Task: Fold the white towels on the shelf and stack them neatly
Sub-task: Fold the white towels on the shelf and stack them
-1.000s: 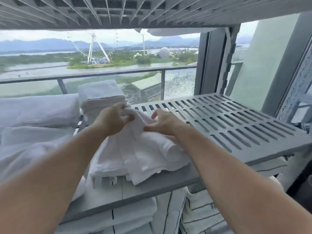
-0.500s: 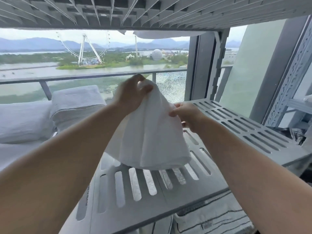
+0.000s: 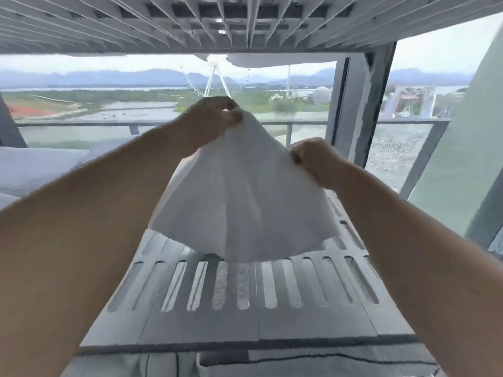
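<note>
A white towel point(image 3: 239, 202) hangs in the air above the grey slotted shelf point(image 3: 245, 317), spread like a fan between my hands. My left hand point(image 3: 209, 121) pinches its top corner, held high. My right hand point(image 3: 313, 161) grips the towel's right edge, lower and further right. The towel's bottom hem hangs just above the shelf's slots. More white towels point(image 3: 35, 170) lie on the shelf at the far left, partly hidden by my left arm.
Another slotted shelf point(image 3: 245, 20) runs close overhead. A grey upright post point(image 3: 351, 110) stands at the back right, with a window and railing point(image 3: 81, 123) behind. Striped white linen point(image 3: 299, 363) lies on the level below.
Both hands have lifted the towel off the shelf and raised it higher, pulling it wider apart. The view has shifted right, so the towel stack at the left has mostly left the frame.
</note>
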